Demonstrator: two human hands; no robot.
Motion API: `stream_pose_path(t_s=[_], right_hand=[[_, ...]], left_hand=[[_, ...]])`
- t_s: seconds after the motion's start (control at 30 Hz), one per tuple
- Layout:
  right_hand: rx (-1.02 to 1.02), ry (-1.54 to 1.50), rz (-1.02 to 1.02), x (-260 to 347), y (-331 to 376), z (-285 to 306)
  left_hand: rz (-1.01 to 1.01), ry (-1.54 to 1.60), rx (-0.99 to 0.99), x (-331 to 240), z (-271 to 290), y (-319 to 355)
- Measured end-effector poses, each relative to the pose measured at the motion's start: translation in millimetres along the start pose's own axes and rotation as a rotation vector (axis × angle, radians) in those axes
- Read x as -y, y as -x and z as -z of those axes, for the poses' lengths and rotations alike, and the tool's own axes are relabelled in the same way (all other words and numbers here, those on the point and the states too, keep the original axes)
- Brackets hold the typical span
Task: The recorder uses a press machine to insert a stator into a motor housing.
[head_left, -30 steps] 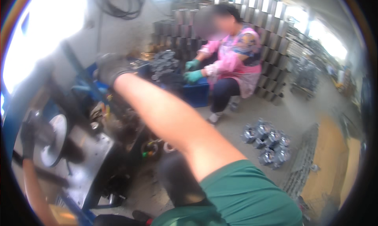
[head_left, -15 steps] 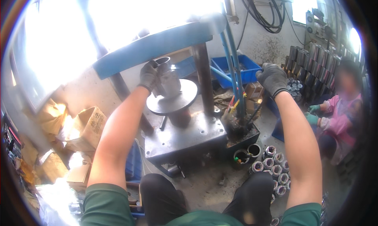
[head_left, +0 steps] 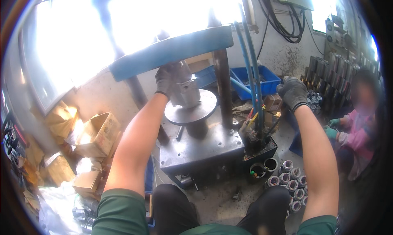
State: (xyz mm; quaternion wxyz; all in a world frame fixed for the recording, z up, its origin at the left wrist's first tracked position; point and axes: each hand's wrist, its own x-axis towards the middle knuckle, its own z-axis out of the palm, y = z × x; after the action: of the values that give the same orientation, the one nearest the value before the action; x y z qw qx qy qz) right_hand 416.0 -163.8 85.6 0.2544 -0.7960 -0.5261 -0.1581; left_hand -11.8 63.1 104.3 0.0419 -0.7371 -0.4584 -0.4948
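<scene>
My left hand, in a dark grey work glove, grips the upper side of a grey metal cylinder that looks like a motor housing. The cylinder stands on a round steel plate beneath the blue crossbeam of a press. Its top is close under the beam and partly hidden by it and my hand. My right hand, gloved the same way, is closed out to the right, beyond the press's blue pipes. What it holds, if anything, is hidden; a dark rod runs below it.
Wound stator cores stand on the floor at right, near two dark round pots. A blue crate sits behind the press. Cardboard boxes lie at left. A person in pink with green gloves sits at far right.
The whole view has shifted, with the scene now slightly lower and further right. The cylinder's open rim, visible before, is now hidden. Both hands keep about the same places relative to the press.
</scene>
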Motion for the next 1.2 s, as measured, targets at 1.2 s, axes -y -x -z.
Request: stream_pose_path(t_s=[1.2], right_hand=[[0.475, -0.299, 0.701, 56.1, 159.4, 44.7]], left_hand=[[0.330, -0.079, -0.127, -19.7, -2.7, 335.6]])
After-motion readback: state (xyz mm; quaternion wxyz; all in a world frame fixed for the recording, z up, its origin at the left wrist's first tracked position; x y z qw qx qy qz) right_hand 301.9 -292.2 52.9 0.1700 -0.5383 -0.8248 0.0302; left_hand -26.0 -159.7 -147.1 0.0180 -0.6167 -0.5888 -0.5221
